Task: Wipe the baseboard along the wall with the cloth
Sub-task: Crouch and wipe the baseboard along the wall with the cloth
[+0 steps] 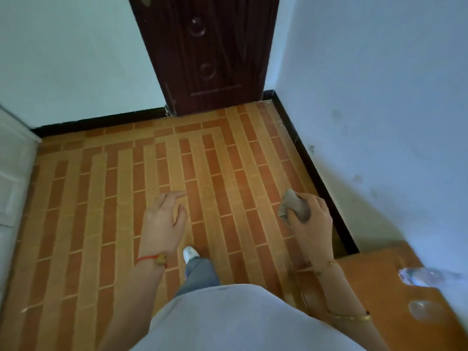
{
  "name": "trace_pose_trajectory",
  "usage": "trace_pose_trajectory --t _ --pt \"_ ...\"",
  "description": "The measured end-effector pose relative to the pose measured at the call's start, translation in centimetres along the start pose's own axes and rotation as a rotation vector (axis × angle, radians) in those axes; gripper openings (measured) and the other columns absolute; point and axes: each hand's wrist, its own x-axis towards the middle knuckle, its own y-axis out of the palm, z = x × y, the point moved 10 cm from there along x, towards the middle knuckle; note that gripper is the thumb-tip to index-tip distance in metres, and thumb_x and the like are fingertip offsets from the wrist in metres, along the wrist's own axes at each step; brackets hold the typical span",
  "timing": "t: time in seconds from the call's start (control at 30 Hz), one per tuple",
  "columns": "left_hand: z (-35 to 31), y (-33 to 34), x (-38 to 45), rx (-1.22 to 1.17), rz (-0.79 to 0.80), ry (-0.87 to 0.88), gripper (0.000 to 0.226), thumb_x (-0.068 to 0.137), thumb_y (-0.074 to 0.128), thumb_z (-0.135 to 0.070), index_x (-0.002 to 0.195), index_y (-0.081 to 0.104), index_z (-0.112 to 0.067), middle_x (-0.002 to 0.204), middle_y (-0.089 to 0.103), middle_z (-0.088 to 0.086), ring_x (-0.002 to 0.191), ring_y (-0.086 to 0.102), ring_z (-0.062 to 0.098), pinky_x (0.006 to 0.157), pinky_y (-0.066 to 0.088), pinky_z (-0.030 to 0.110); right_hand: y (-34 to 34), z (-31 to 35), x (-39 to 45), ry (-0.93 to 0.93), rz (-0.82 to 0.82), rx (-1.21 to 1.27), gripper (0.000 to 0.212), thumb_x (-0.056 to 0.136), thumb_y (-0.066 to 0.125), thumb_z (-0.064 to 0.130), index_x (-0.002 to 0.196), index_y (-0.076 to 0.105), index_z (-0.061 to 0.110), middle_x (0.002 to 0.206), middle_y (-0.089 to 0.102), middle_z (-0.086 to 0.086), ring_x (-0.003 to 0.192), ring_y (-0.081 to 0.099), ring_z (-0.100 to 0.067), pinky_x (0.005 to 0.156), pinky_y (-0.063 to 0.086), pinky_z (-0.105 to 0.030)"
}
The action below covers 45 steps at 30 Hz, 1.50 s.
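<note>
Baseboard (311, 163): dark strip at the foot of the right wall (379, 97), untouched. Cloth (293, 205) bunched in the right hand (310, 219), held above the floor (126, 198) near it. Left hand (163, 219) relaxed, holding nothing. No legible writing

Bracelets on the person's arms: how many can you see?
3. A red string bracelet circles the left wrist. A thin gold chain sits on the right wrist, and a gold bangle lies further up that forearm. Others could be hidden out of frame.
</note>
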Motion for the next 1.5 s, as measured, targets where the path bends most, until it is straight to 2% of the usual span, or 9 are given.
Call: trace_pose_trajectory --t 0.27,0.33,0.4,0.53,0.7,0.8,1.0,1.17,1.5 --pt "12.0 -10.5 7.4 0.102 -0.128 -0.130 0.028 0.094 0.057 -0.006 0.120 0.066 -0.012 0.117 0.066 0.009 0.108 0.060 0.033 0.090 0.051 0.047 15.1 15.0 9.0 -0.165 0.195 0.110 0.026 0.088 0.068 0.026 0.110 0.056 0.034 0.114 0.052 0.011 0.099 0.053 0.001 0.078 0.040 -0.009" --pt "14.8 -13.1 9.2 0.113 -0.166 -0.145 0.030 0.093 0.056 -0.007 0.120 0.066 -0.013 0.115 0.066 0.008 0.107 0.060 0.032 0.089 0.051 0.047 19.0 18.7 10.9 -0.218 0.247 0.122 0.022 0.088 0.067 0.037 0.105 0.053 0.042 0.108 0.054 0.013 0.094 0.056 0.005 0.076 0.047 -0.014" --pt "17.7 -15.3 10.8 0.122 -0.203 -0.183 0.029 0.092 0.060 -0.001 0.119 0.066 -0.011 0.114 0.066 0.008 0.106 0.060 0.031 0.090 0.049 0.043 22.8 21.7 12.6 -0.256 0.295 0.098 0.028 0.088 0.066 0.041 0.113 0.054 0.036 0.112 0.058 0.007 0.095 0.059 -0.002 0.079 0.054 -0.026" --pt "21.9 -18.1 13.3 0.137 -0.244 -0.237 0.029 0.094 0.052 -0.014 0.119 0.066 -0.011 0.113 0.065 0.007 0.106 0.060 0.031 0.090 0.051 0.045 27.3 26.7 14.5 -0.286 0.320 0.129 0.037 0.086 0.071 0.020 0.120 0.056 0.025 0.120 0.053 0.004 0.108 0.054 -0.015 0.091 0.049 -0.032" --pt "28.0 -20.2 17.4 0.142 -0.262 -0.354 0.028 0.095 0.059 -0.005 0.121 0.066 -0.013 0.112 0.066 0.006 0.106 0.059 0.030 0.088 0.051 0.045 34.3 30.6 18.3 -0.303 0.382 0.081 0.038 0.087 0.068 0.024 0.123 0.056 0.021 0.123 0.053 0.002 0.110 0.052 -0.015 0.088 0.044 -0.028" --pt "31.5 -21.9 20.7 0.147 -0.283 -0.397 0.028 0.095 0.059 -0.007 0.122 0.066 -0.013 0.114 0.066 0.007 0.109 0.059 0.030 0.089 0.050 0.045 39.1 33.6 21.4 -0.350 0.397 0.045 0.037 0.085 0.069 0.030 0.120 0.056 0.028 0.117 0.056 0.006 0.104 0.055 -0.013 0.085 0.050 -0.034" --pt "38.4 -27.2 29.5 0.147 -0.381 -0.481 0.028 0.096 0.059 -0.007 0.122 0.066 -0.015 0.111 0.066 0.007 0.093 0.062 0.030 0.083 0.048 0.036 49.2 43.6 29.3 -0.422 0.476 0.070 0.036 0.085 0.070 0.018 0.118 0.057 0.024 0.116 0.055 0.002 0.104 0.053 -0.016 0.084 0.041 -0.027" --pt "44.1 -32.3 36.5 0.154 -0.464 -0.548 0.028 0.097 0.059 -0.008 0.123 0.066 -0.013 0.118 0.065 0.008 0.112 0.058 0.026 0.094 0.040 0.029 56.8 54.9 35.7 -0.556 0.496 0.094 0.035 0.084 0.070 0.017 0.116 0.058 0.024 0.110 0.050 0.008 0.100 0.050 -0.011 0.081 0.038 -0.024" --pt "55.4 -38.7 43.7 0.142 -0.555 -0.688 0.026 0.096 0.058 -0.009 0.120 0.067 -0.014 0.116 0.067 0.005 0.108 0.060 0.024 0.091 0.042 0.030 72.9 69.3 40.0 -0.663 0.671 0.104 0.036 0.083 0.072 0.016 0.118 0.061 0.017 0.116 0.053 0.000 0.102 0.053 -0.013 0.074 0.035 -0.006"
